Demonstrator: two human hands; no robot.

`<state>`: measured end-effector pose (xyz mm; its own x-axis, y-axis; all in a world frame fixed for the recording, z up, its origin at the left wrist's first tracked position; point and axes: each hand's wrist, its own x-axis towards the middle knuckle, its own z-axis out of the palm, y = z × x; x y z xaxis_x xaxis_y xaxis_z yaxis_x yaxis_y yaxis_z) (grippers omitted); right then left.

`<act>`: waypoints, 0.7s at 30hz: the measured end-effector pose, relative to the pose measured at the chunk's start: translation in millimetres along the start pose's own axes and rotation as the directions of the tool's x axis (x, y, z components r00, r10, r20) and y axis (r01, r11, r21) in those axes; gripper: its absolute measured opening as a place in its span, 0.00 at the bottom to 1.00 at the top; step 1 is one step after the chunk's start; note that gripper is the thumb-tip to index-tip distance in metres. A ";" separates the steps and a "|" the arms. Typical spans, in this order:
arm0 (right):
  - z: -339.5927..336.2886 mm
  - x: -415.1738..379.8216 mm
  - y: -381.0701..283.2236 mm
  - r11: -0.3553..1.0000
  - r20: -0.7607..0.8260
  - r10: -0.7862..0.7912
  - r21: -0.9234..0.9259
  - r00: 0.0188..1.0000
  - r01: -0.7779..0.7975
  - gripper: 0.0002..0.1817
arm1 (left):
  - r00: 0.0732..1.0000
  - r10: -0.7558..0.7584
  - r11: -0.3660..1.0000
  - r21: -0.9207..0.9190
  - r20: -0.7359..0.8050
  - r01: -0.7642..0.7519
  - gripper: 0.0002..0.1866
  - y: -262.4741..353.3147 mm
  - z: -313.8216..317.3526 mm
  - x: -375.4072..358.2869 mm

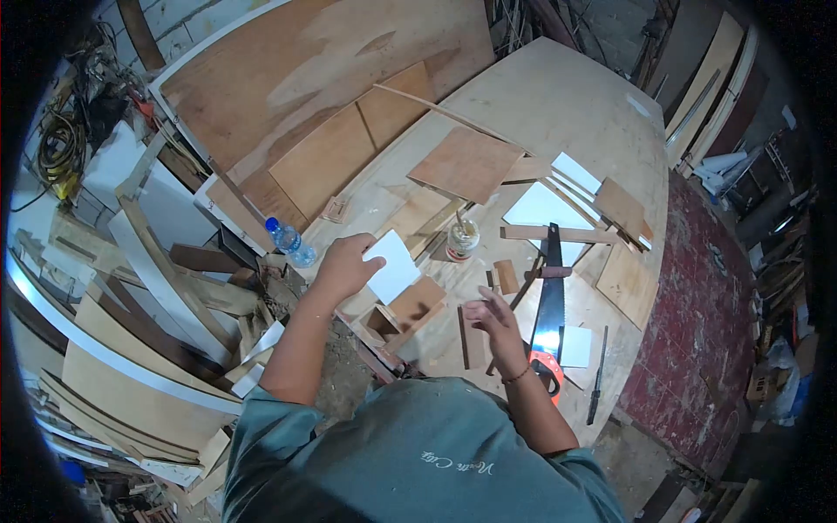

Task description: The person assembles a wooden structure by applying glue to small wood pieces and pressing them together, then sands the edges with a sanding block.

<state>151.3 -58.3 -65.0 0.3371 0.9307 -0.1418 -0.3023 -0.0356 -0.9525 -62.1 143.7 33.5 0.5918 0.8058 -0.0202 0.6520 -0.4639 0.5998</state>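
Note:
My left hand (345,272) is closed on a small white square panel (394,272), thumb on its face. Just below the panel, a small wooden box (420,302) with an open compartment sits near the table's edge. My right hand (495,326) is raised over the table with its fingers apart and loosely bent, nothing seen in it. Beside that hand lie a dark wood strip (471,338) and a handsaw (550,301) with an orange handle. A glass jar (462,241) with a stick in it stands beyond the box.
A plastic water bottle (296,247) stands at the table's left edge. A square plywood piece (466,166), white panels (542,207) and wood strips lie across the table (558,96). A thin tool with a dark handle (597,383) lies at right. Wood offcuts (166,261) crowd the left side.

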 end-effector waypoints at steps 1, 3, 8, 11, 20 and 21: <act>-5.5 -0.1 3.8 0.999 -0.054 0.017 0.038 0.998 -0.015 0.24 | 0.998 0.004 1.000 -0.008 -0.062 -0.004 0.14 -10.8 5.5 4.6; -21.8 -2.5 18.7 0.999 -0.170 0.032 0.034 0.985 -0.026 0.22 | 0.993 0.009 1.000 -0.010 -0.114 -0.010 0.14 -15.4 6.1 10.4; -42.6 -20.6 33.0 0.993 -0.338 0.114 0.070 0.934 -0.096 0.17 | 0.999 -0.008 0.999 -0.051 -0.051 0.006 0.14 -12.8 15.9 28.1; -53.8 -29.8 43.3 0.991 -0.380 0.123 0.099 0.917 -0.092 0.15 | 1.000 0.006 1.000 -0.010 -0.007 -0.006 0.14 -6.6 24.0 33.7; -68.9 -32.7 46.9 0.982 -0.414 0.155 0.162 0.897 -0.095 0.12 | 0.995 -0.065 0.993 0.105 0.080 0.057 0.14 -4.9 53.5 20.5; -69.4 -31.2 46.6 0.983 -0.408 0.162 0.143 0.899 -0.112 0.12 | 0.994 -0.073 0.993 0.103 0.080 0.064 0.14 -9.9 58.1 18.4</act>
<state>188.5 -114.3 -123.7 0.6177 0.6822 -0.3913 -0.4627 -0.0871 -0.8822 -30.2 141.7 -19.3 0.5792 0.8051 -0.1278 0.7341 -0.4469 0.5112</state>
